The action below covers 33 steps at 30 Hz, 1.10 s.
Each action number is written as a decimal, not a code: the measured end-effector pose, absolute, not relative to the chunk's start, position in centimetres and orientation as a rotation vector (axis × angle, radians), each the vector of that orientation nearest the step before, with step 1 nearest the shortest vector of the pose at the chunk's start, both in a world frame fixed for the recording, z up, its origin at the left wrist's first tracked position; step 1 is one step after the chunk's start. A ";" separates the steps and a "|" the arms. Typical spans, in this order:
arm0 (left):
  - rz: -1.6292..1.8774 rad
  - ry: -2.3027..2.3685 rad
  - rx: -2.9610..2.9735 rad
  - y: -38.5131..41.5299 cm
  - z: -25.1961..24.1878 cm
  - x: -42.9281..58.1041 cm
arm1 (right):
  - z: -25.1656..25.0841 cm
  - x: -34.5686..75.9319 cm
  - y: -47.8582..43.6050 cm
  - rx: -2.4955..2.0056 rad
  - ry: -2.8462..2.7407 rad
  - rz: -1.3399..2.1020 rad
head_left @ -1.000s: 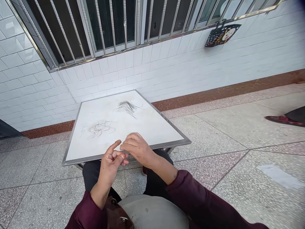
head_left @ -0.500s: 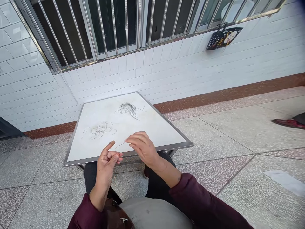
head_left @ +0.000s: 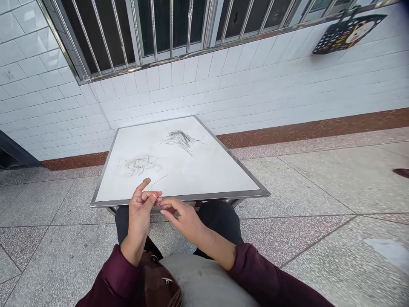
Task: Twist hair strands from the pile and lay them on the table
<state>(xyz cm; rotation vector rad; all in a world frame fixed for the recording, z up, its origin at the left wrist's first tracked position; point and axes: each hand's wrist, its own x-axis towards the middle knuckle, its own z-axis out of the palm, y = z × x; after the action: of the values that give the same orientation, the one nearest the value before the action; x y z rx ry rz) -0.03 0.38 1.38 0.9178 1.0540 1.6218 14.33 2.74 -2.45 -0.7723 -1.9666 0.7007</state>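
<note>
A thin dark strand (head_left: 159,180), like fine wire or thread, rises in a curve above my fingers, over the table's near edge. My left hand (head_left: 139,213) pinches it between thumb and fingertips, with the index finger sticking up. Close against it on the right, my right hand (head_left: 185,219) has its thumb and index finger pinched together on the lower part of the same strand. Beyond the hands, a loose tangle of curly strands (head_left: 140,164) lies on the white tabletop. Farther back is a denser pile of straighter dark strands (head_left: 181,140).
The white table (head_left: 211,177) has a grey metal rim and stands against a tiled wall (head_left: 179,100). Above it is a barred window (head_left: 172,30). A black basket (head_left: 348,36) hangs at the right. A white sheet (head_left: 388,251) lies on the speckled floor.
My right hand has come down and in beside my left fingertips, closing on the strand's lower part. The left hand keeps its pinch. The view has shifted slightly.
</note>
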 end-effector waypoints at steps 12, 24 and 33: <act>1.633 1.092 0.954 0.4 0.9 -0.4 | -2.6 14.0 2.4 -0.761 -1.987 0.664; 1.603 1.126 0.954 0.5 1.1 -0.3 | -2.9 14.1 2.4 -0.696 -2.032 0.648; 1.589 1.166 0.978 0.3 1.1 -0.5 | -3.7 14.1 2.5 -0.710 -1.979 0.595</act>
<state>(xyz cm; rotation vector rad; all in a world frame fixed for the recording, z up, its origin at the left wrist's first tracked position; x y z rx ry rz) -0.50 0.35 1.11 0.9781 1.1656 1.5891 14.06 2.50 -3.71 -0.7097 -1.9792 0.5950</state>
